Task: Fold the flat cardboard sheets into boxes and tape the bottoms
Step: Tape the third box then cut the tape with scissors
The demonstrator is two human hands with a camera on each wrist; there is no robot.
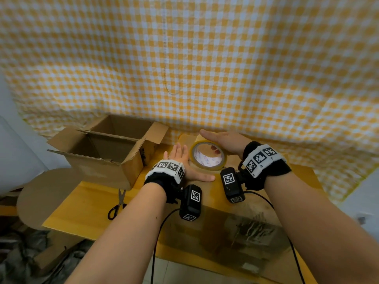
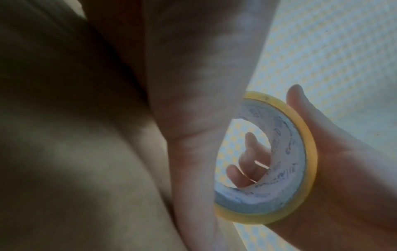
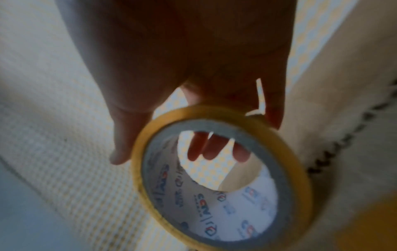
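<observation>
Your forearms frame a box (image 1: 235, 218) on the worktop (image 1: 86, 203): left hand (image 1: 180, 158) lies flat, fingers released, right hand (image 1: 223, 140) grasps the tape (image 1: 207, 158) by its rim, a light, stiff, slick ring best pinched across its width.

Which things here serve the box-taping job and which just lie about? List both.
Job: yellow-edged roll of clear tape held by right hand; left hand flat on brown taped box; open brown cardboard box; black-handled scissors.

Lying about: round cardboard disc; yellow checked cloth.
</observation>
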